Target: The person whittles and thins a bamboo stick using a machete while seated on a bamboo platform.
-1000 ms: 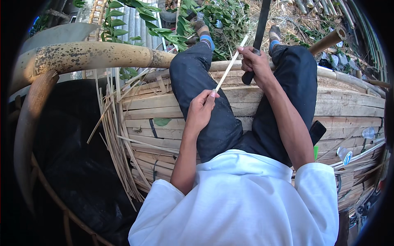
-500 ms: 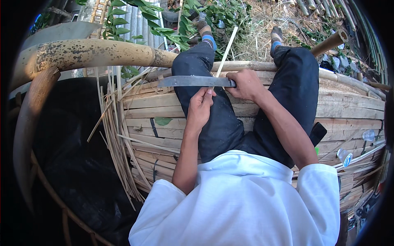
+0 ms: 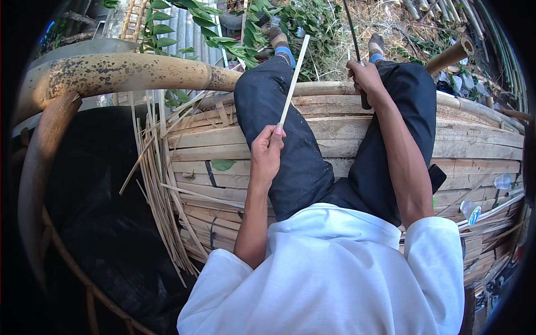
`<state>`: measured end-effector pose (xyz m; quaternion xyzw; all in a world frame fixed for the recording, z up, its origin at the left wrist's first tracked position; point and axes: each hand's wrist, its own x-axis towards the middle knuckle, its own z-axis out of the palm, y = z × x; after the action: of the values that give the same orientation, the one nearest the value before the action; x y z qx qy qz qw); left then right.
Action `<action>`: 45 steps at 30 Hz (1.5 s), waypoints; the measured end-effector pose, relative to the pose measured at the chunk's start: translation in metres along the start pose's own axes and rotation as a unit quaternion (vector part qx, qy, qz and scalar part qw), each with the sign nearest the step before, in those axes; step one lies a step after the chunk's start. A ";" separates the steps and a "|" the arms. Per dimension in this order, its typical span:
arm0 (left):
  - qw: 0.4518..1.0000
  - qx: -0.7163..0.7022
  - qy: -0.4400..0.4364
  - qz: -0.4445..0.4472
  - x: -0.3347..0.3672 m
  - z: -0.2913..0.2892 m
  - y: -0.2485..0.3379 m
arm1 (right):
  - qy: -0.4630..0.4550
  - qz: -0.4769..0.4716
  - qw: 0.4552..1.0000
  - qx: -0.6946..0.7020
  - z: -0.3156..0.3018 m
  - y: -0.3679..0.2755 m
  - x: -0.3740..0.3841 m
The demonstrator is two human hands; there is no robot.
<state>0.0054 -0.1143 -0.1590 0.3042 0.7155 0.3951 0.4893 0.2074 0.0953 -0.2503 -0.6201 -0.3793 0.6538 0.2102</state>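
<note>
Pinched in my left hand (image 3: 266,152) is the lower end of a pale bamboo strip (image 3: 294,84), which slants up and away over my left thigh. My right hand (image 3: 365,80) is closed round the handle of a machete (image 3: 352,30), held above the inner side of my right knee. Its blade points away from me and shows edge-on as a thin dark line. The blade and the strip are apart.
I sit on stacked bamboo slats (image 3: 340,128). Split strips (image 3: 162,206) lie in a bundle on the left, beside a dark sheet (image 3: 100,195). A thick bamboo pole (image 3: 134,73) crosses at upper left. A phone (image 3: 436,177) and a plastic cup (image 3: 470,212) are at right.
My right hand has swung the machete off the strip, away and to the right, turning the blade from crosswise to pointing forward. My left hand has drawn slightly nearer with the strip.
</note>
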 end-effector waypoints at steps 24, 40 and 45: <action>0.905 0.339 0.162 0.201 0.000 0.034 0.005 | -0.075 -0.300 0.794 -0.523 0.040 0.000 -0.067; 0.906 0.343 0.157 0.192 -0.003 0.031 0.001 | 0.048 -0.133 0.849 -0.510 0.012 -0.016 -0.025; 0.900 0.349 0.154 0.210 0.003 0.033 0.004 | 0.095 -0.106 0.871 -0.470 0.018 -0.014 -0.023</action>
<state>0.0353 -0.1011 -0.1632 0.5343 0.7933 0.2555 0.1408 0.1907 0.0830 -0.2260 -0.6612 -0.6831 0.3100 -0.0033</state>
